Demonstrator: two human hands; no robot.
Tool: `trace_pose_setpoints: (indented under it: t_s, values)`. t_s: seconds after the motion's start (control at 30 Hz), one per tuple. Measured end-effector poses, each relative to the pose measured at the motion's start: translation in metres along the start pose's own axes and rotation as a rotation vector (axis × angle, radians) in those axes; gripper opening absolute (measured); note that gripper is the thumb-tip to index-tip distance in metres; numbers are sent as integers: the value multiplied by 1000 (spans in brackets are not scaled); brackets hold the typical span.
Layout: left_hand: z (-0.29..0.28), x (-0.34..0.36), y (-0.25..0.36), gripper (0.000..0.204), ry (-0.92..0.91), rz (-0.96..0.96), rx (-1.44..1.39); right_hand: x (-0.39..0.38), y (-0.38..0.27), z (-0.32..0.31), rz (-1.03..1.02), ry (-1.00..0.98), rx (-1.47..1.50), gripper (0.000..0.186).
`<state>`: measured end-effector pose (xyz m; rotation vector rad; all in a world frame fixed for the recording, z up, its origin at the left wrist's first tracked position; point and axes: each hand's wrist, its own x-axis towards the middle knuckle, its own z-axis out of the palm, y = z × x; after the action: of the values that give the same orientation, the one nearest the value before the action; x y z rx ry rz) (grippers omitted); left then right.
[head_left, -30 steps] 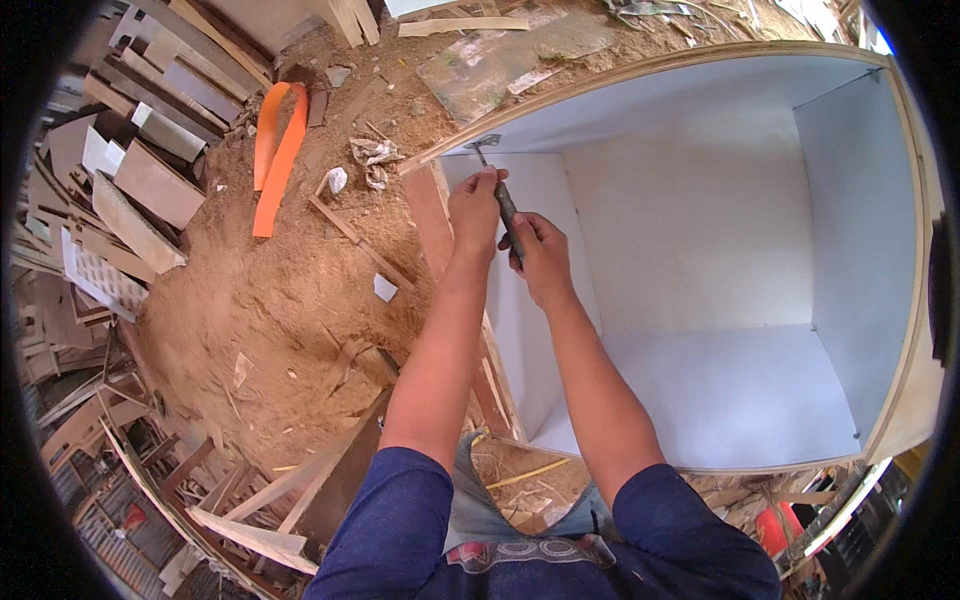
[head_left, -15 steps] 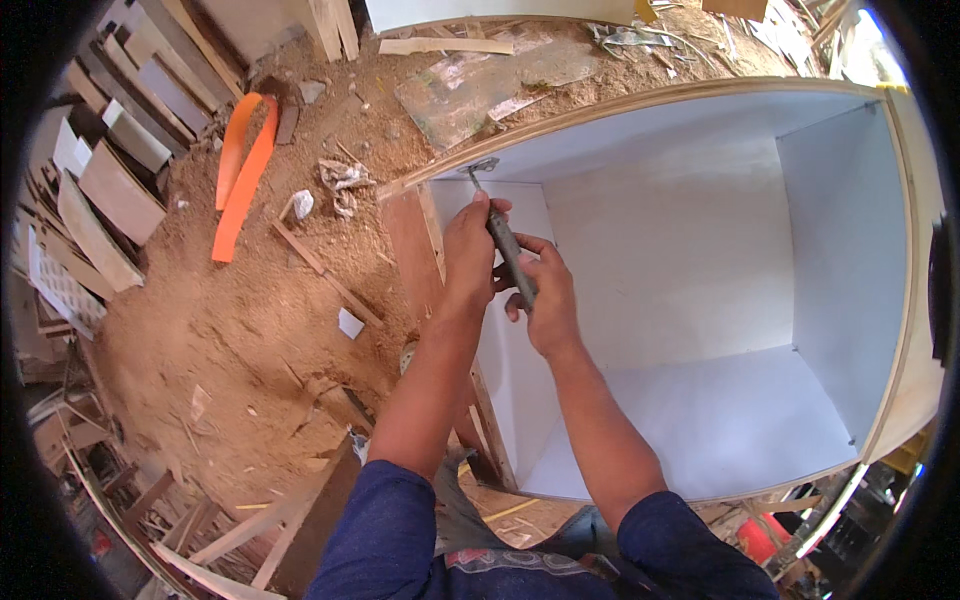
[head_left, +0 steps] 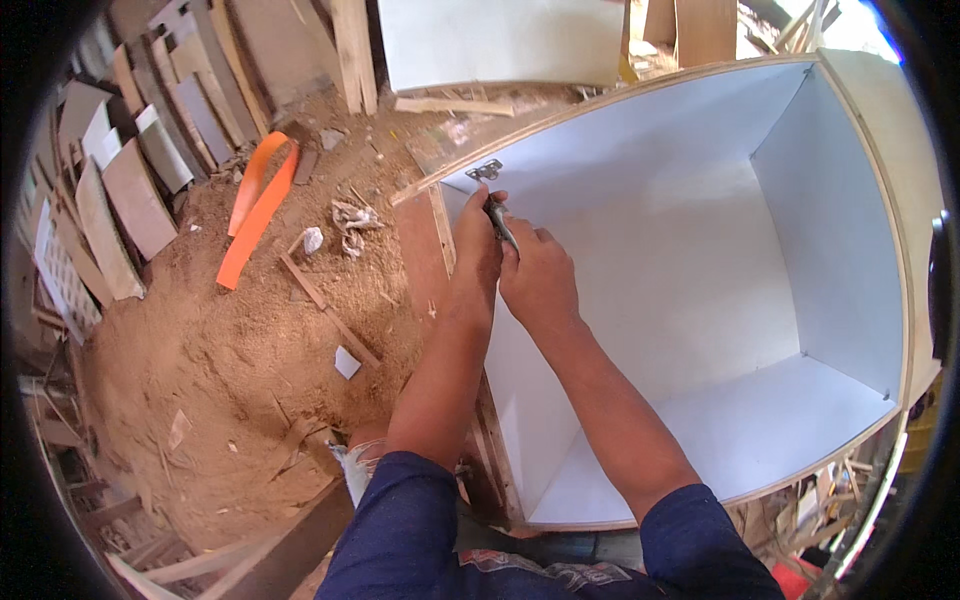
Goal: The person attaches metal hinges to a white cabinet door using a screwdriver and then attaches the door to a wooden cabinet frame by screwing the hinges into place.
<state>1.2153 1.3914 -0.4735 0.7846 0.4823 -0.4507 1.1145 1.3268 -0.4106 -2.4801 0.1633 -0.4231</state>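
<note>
A screwdriver with a dark grey handle (head_left: 502,226) points away from me toward a metal hinge plate (head_left: 484,171) on the far inner wall of a white-lined cabinet (head_left: 665,270). My left hand (head_left: 474,240) is closed around the front of the tool, just short of the plate. My right hand (head_left: 541,278) grips the rear of the handle, its fingers wrapped and partly out of sight. The tip is hidden behind my left fingers, so I cannot tell whether it touches a screw.
Sawdust (head_left: 220,350) covers the ground at left, with an orange strip (head_left: 262,215) and a thin wooden stick (head_left: 325,305) on it. Boards (head_left: 140,200) lean at the far left. A white panel (head_left: 500,40) stands beyond the cabinet. A wooden beam (head_left: 280,545) lies near my left elbow.
My right hand has closed over the screwdriver handle, where its fingers were looser before. Less of the handle shows. The whole view has shifted slightly.
</note>
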Motion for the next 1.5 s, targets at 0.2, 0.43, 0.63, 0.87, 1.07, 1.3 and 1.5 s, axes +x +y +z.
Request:
trace_pose_setpoints:
  t_s: [0.2,0.43,0.63,0.87,1.07,1.3,1.5]
  values:
    - [-21,34,13,35,-101,110,-3,-3,-11,21,-71,77,-87,29]
    - [-2,12,0,36,-105,106,157,8,26,-6,651,-273,893,28]
    - [-19,35,-5,35,-279,146,-72,-18,-5,15,-176,189,-244,28]
    - [-11,28,1,34,-154,146,-45,-9,3,13,380,-98,510,24]
    - [-10,18,2,36,-141,155,97,-19,19,27,-97,82,19,28]
    - [-18,35,7,33,-188,117,-73,-13,9,30,-151,194,-113,45]
    - [-3,28,-2,30,-159,79,-163,1,39,12,653,-398,1155,42]
